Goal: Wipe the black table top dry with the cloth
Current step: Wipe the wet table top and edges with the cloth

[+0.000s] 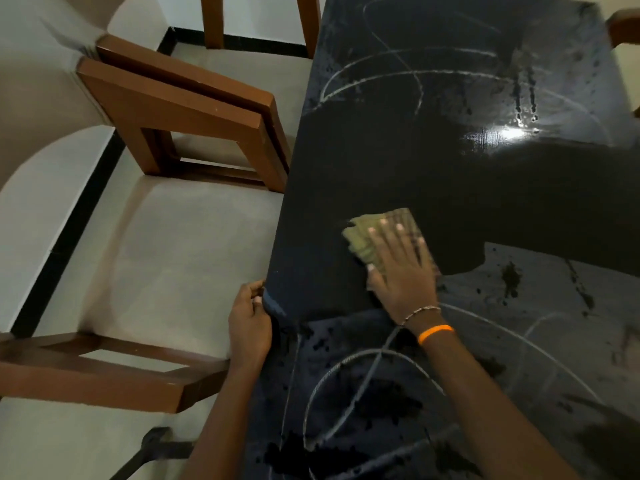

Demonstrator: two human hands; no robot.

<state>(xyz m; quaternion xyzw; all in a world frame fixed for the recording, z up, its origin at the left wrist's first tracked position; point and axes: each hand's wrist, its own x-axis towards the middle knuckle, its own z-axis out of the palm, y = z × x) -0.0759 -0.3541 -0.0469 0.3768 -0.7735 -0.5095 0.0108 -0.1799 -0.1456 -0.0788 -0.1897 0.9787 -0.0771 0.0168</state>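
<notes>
The black table top [433, 161] fills the right half of the view, with grey streaks, curved smear lines and dark wet blotches near and far. A darker band runs across its middle. A folded yellow-green cloth [363, 242] lies flat on that band near the left edge. My right hand [401, 265] presses down on the cloth with fingers spread and straight. My left hand [249, 323] grips the table's left edge, fingers curled round the rim.
Brown wooden chairs stand left of the table: one [187, 112] at the upper left, another [104, 368] at the lower left, and chair legs [211, 19] at the top. Pale floor [180, 258] lies between them. A bright light glare [509, 133] reflects on the table.
</notes>
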